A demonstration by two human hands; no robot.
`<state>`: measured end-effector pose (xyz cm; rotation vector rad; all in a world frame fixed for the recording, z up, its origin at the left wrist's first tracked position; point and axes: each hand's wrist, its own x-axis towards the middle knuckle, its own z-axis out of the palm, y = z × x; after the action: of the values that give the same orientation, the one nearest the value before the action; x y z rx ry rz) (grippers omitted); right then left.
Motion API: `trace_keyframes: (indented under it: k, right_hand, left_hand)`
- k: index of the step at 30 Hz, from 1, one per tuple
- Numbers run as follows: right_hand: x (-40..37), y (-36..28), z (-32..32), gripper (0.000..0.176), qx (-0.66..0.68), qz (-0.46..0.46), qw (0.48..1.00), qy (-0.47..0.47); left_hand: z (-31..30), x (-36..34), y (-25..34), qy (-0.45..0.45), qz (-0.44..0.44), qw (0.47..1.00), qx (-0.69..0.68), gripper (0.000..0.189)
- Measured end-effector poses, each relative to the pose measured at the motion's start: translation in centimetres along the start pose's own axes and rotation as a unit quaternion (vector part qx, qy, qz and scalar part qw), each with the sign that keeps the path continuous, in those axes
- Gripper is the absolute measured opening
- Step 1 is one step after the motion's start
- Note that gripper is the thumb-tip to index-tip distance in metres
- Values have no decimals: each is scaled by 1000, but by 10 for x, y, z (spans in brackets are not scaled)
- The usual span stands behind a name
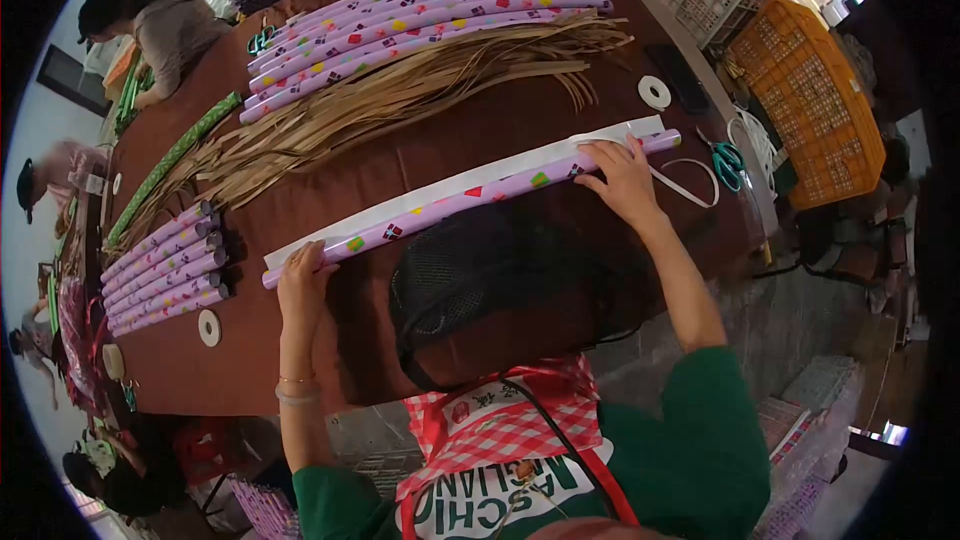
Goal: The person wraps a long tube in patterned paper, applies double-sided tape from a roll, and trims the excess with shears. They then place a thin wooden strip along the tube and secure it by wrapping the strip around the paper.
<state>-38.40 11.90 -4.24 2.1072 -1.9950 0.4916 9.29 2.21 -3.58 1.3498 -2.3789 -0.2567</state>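
Observation:
A long purple patterned roll (470, 197) lies across the brown table in front of me, with a white strip (400, 197) along its far side. My left hand (302, 275) is on the roll's left end, its fingers closed around it. Near the right end, my right hand (622, 178) grips the roll, fingertips over the top. A narrow white band (702, 180) curls on the table just right of that hand. Beyond the roll lie brown flat strips (400, 90) and several finished-looking purple rolls (420, 15).
Shorter purple rolls (165, 275) and a tape roll (209, 328) are at left. At right are another tape roll (654, 92), teal scissors (728, 166) and an orange crate (810, 100). A black mesh bag (450, 285) sits near me. A co-worker (180, 35) leans at the upper left.

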Motion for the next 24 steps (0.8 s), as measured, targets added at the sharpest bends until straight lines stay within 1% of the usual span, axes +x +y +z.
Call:
trace_keyframes:
  k: [2,3,6,7,8,9,10,11,13,15,17,18,19,20,21,23,24]
  right_hand:
    - [0,0,2,45,6,6,1000,-16]
    - [2,-4,-3,42,30,13,999,-16]
    - [1,-2,-1,40,8,13,999,-27]
    - [3,-3,-1,40,-3,17,999,-38]
    - [4,-5,-4,39,12,10,999,-35]
    - [4,-6,-6,39,26,5,999,-32]
    - [6,-5,-5,38,14,8,999,-46]
    - [6,-3,-4,37,-1,16,998,-58]
    - [8,-4,-6,37,7,20,997,-71]
    - [8,-1,-3,38,5,14,997,-78]
    - [8,4,2,37,-3,13,997,-78]
    - [7,4,2,37,1,14,997,-75]
    - [7,8,4,37,-17,9,997,-79]
    - [7,9,4,37,-3,-1,997,-78]
    - [7,10,3,38,10,-10,997,-78]
    - [7,11,7,37,-6,-17,997,-76]
    - [9,6,1,36,-9,1,996,-92]
  left_hand:
    - [-1,-1,1,3,-3,1000,8,36]
    - [-7,0,9,4,-3,1000,-18,35]
    - [-5,1,6,-13,2,1000,16,35]
    - [-3,0,3,-12,8,1000,21,35]
    - [0,-2,-1,2,29,999,39,36]
    - [6,-3,-5,13,28,998,61,34]
    - [3,-1,2,-27,-27,997,70,30]
    - [1,-2,9,-10,-33,995,89,24]
    - [15,-3,-4,22,2,997,81,22]
    - [17,-4,-3,33,0,996,87,21]
    - [9,-5,3,24,5,997,79,20]
    - [17,-5,-2,43,21,996,75,21]
    - [20,-6,-2,60,18,995,80,21]
    - [22,-7,-2,75,17,993,84,22]
    - [22,-6,-3,63,14,995,73,22]
    - [21,-7,-4,44,15,995,89,21]
    - [21,-7,-6,67,34,995,58,20]
